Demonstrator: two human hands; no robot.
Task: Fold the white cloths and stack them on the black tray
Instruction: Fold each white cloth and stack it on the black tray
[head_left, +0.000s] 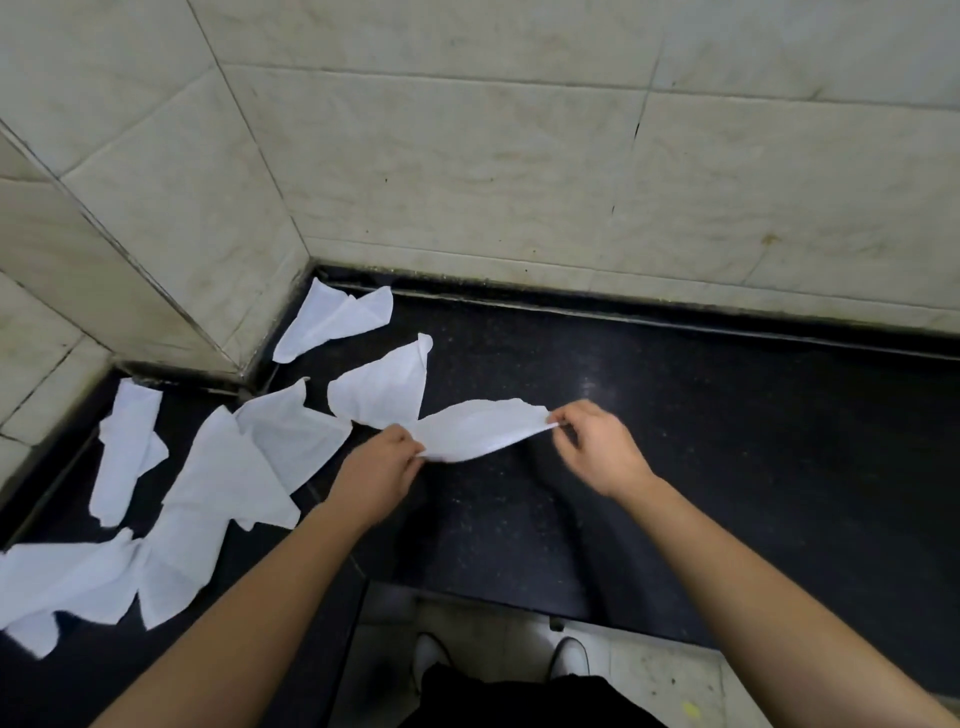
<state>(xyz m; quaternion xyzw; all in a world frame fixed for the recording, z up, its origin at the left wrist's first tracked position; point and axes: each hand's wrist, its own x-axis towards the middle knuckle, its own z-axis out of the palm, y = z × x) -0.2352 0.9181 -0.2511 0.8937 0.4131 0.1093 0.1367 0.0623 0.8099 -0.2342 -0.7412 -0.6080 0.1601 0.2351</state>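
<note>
Both hands (488, 452) pinch one white cloth (480, 428) (stretched between them).

There is one view only — a wide-angle camera worn on the person's head, tilted forward and steeply down. The dark counter (701, 415) fills the middle of the frame, close beneath the lens. The tiled wall (467, 156) spans the top, its lines bowed by the lens. The left hand (382, 470) and right hand (597, 447) sit near the centre of the frame, pinching a white cloth (483, 428). The shoes (570, 656) show at the bottom edge — the view runs down along the body.
</note>
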